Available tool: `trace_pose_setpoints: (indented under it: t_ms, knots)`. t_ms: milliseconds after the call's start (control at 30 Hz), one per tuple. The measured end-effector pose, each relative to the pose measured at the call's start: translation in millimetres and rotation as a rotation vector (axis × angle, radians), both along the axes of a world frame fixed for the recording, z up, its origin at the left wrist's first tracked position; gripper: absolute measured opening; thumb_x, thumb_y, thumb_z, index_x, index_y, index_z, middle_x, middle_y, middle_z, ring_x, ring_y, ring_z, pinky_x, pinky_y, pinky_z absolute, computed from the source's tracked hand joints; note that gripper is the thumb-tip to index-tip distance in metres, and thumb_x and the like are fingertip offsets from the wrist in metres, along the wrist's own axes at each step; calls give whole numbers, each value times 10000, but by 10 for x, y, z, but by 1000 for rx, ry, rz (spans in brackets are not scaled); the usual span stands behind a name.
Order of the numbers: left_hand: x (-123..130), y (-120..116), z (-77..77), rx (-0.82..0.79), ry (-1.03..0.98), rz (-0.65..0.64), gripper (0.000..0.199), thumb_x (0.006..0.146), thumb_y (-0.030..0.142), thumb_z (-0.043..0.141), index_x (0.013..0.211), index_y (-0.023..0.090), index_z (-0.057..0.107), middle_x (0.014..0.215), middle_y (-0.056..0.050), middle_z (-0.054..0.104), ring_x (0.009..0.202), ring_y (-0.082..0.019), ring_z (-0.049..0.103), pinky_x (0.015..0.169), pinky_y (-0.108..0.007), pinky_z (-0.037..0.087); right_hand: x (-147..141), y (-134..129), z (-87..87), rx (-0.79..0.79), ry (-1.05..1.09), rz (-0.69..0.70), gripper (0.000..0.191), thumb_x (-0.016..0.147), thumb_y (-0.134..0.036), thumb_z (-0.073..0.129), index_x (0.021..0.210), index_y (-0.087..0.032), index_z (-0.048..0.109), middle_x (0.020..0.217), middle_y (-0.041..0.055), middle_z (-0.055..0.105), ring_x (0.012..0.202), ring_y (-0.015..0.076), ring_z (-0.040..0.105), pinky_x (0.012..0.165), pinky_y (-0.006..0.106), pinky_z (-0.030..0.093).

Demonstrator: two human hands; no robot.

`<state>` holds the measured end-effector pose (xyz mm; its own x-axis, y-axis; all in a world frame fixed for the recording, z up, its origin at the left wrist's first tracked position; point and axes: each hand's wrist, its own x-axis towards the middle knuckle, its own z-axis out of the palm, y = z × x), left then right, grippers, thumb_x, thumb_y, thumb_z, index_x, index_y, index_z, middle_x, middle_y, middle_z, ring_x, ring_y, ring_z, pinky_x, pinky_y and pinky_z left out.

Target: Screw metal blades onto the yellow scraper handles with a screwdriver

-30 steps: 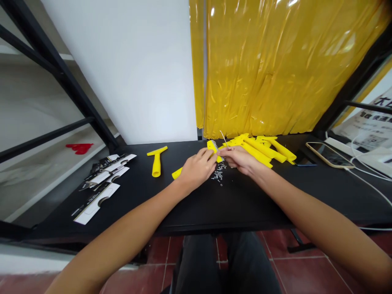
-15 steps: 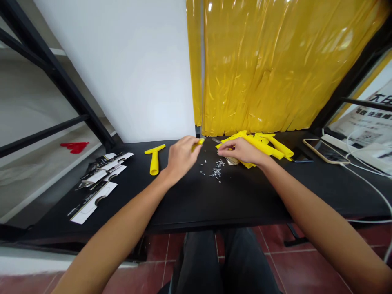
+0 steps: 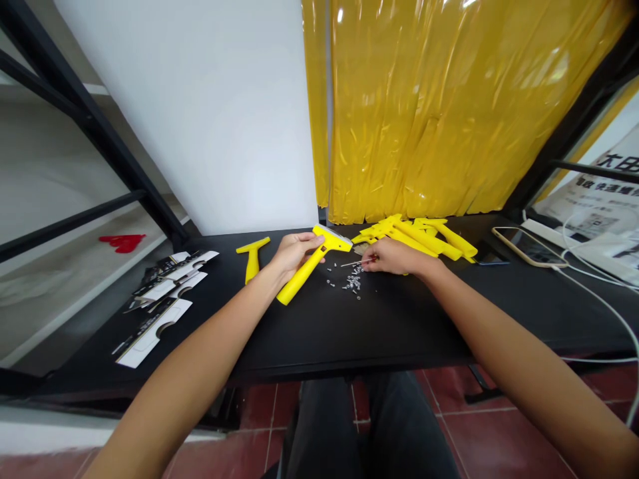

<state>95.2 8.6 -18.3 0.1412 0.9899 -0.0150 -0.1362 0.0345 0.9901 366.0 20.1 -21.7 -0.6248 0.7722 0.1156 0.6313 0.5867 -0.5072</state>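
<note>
In my left hand point(image 3: 294, 254), fingers closed round its neck, is a yellow scraper point(image 3: 301, 276), its wide head up and to the right with a pale metal edge along it. My right hand point(image 3: 387, 256) grips a screwdriver point(image 3: 353, 263), its thin metal shaft pointing left over a scatter of small screws and nuts point(image 3: 353, 285). Most of the screwdriver's handle is hidden by my fingers. Another yellow scraper body point(image 3: 253, 258) lies to the left, partly behind my left wrist. Several yellow scraper bodies point(image 3: 424, 236) are heaped behind my right hand.
Printed cards point(image 3: 154, 332) lie piled on the left of the black table point(image 3: 319, 339). At the right rest a phone point(image 3: 529, 246) and white cables point(image 3: 599, 299). A white panel point(image 3: 224, 133) and a yellow plastic curtain point(image 3: 424, 120) stand along the back edge.
My left hand has turned, bringing the scraper's whole handle and head into view. My right hand has come slightly down, and the screwdriver shaft now points left over the screws.
</note>
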Motion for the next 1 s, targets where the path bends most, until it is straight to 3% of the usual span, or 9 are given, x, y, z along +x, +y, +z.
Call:
trace_pose_setpoints:
  t_ms: [100, 200, 333, 533, 733, 1000]
  knots:
    - [11, 11, -12, -30, -48, -34, 145, 683, 179, 857, 777, 134, 756, 792, -87, 726, 662, -163, 666, 604, -327, 618, 50, -44, 109, 4, 101, -9, 96, 811, -284, 724, 767, -219, 781, 694, 4, 720, 608, 139, 587, 597, 260, 423]
    - [59, -43, 13, -41, -61, -58, 148, 695, 169, 848, 807, 125, 762, 805, -93, 731, 699, -183, 690, 610, -329, 627, 47, -134, 253, 43, 333, -108, 179, 839, -378, 710, 851, -218, 789, 798, 21, 749, 685, 154, 615, 644, 276, 454]
    - [183, -190, 46, -3, -10, -110, 190, 700, 219, 856, 839, 123, 769, 833, -95, 740, 692, -182, 695, 627, -332, 626, -156, -302, 329, 44, 521, -163, 230, 843, -426, 715, 887, -212, 787, 859, 40, 760, 708, 158, 614, 660, 289, 469]
    - [358, -414, 82, 125, 48, -52, 215, 688, 274, 862, 817, 135, 761, 771, -52, 722, 646, -159, 671, 638, -320, 596, -456, -442, 241, 37, 576, -133, 206, 858, -391, 703, 866, -196, 772, 845, 44, 756, 758, 174, 643, 701, 291, 477]
    - [380, -446, 63, 212, 113, 14, 223, 707, 314, 836, 833, 143, 768, 777, -53, 728, 640, -164, 663, 638, -312, 558, -445, -446, 253, 60, 536, -209, 165, 866, -343, 691, 793, -203, 742, 783, 24, 740, 721, 169, 627, 699, 298, 460]
    - [375, -441, 58, 392, 283, 80, 118, 742, 248, 789, 824, 165, 777, 864, -65, 771, 812, -205, 711, 784, -332, 550, -449, -418, 215, 138, 521, -169, 142, 881, -339, 695, 813, -220, 730, 844, 29, 746, 779, 180, 645, 736, 301, 467]
